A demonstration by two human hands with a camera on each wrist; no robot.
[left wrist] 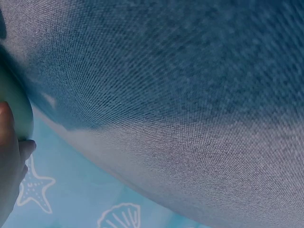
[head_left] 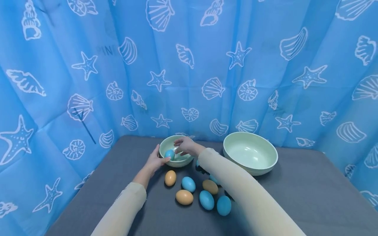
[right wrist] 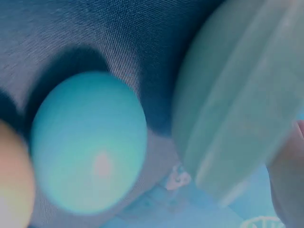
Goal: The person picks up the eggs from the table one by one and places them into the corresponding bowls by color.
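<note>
The smaller pale green bowl (head_left: pixel 178 163) stands at the back of the table in the head view. My left hand (head_left: pixel 154 161) grips its left side, thumb at the rim and fingers along the outside; the left wrist view catches part of this hand (left wrist: pixel 10 161) against the bowl wall (left wrist: pixel 20 111). Inside the bowl lies a blue egg (head_left: pixel 169 154), close to the left thumb. Over the bowl's right side reaches my right hand (head_left: pixel 188 146), its fingers loosely bent beside that egg and holding nothing. The right wrist view has the bowl (right wrist: pixel 228 109) near another blue egg (right wrist: pixel 90 142).
Several blue eggs (head_left: pixel 206 200) and brownish-orange eggs (head_left: pixel 184 197) lie on the grey tablecloth (head_left: pixel 295 193) in front of the bowl, some partly hidden by the right sleeve (head_left: pixel 245 193). A larger pale green bowl (head_left: pixel 251 152) stands at right. Behind hangs a blue seashell curtain (head_left: pixel 189 108).
</note>
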